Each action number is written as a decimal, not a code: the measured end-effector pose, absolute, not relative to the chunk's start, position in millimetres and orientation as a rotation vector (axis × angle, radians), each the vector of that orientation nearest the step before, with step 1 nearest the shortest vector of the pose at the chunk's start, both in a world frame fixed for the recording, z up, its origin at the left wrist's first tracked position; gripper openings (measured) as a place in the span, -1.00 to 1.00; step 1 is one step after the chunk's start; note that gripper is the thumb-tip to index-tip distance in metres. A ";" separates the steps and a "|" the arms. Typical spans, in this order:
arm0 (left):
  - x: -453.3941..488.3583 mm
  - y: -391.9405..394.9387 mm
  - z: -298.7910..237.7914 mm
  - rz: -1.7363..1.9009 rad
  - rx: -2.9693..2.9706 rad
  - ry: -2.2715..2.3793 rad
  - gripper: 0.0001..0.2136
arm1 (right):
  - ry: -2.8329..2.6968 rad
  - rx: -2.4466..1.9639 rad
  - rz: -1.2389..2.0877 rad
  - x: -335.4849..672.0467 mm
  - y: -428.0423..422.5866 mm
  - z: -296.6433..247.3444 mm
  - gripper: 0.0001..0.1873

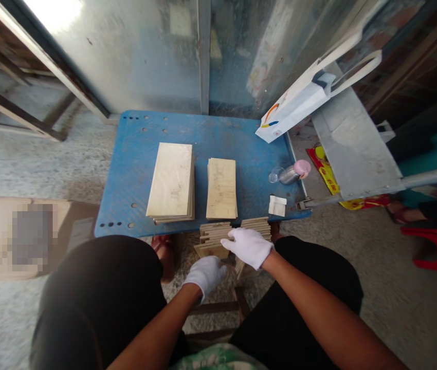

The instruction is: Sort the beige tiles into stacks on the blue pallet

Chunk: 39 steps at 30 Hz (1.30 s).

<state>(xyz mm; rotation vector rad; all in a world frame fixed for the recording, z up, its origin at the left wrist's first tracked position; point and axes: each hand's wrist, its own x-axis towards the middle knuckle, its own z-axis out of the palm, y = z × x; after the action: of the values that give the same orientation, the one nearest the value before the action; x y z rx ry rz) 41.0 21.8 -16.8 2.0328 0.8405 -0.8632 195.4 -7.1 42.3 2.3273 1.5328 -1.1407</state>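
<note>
A white paper bag (299,110) stands far ahead and to the right of the fingers. It has an orange and blue curvy mark (270,117), but I can't read any words on it. A red and yellow packet (325,172) lies nearer than the bag, out to the right, and its print is too small to read. The big stack (170,180) and the small stack (221,187) have faint dark smudges on top.

Both hands wear white gloves. The right hand (248,247) is over two rows of thin pale boards, a left row (214,231) and a right row (256,225). Its fingertips are a little bit apart, but I can't tell if they grip a board. The left hand (204,276) is just below a tilted board (210,250). Its fingers are bent, and I can't tell if they hold anything.

Ahead of the fingers is a blue surface (137,154) with both stacks on it. To their right are a silver bottle with a pink lid (291,173), a clear cup (274,176) and a small white paper (277,205).
</note>
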 end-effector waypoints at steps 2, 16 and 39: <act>42.2 21.2 -15.3 -0.870 2.032 0.839 -0.59 | 1.525 2.296 -1.133 195.9 -6.5 41.1 -0.52; 55.4 20.9 -1.1 -0.834 2.001 0.746 -0.59 | 1.449 2.228 -1.148 197.5 -3.6 26.1 -0.45; 65.9 16.6 -2.9 -0.757 1.909 0.766 -0.52 | 1.617 2.060 -1.115 185.9 5.7 42.8 -0.38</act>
<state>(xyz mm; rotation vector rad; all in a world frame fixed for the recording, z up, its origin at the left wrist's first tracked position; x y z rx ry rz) 65.9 16.6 -2.9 1.9088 0.7659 -0.7572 185.9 5.7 42.8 2.0602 1.6169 -1.1155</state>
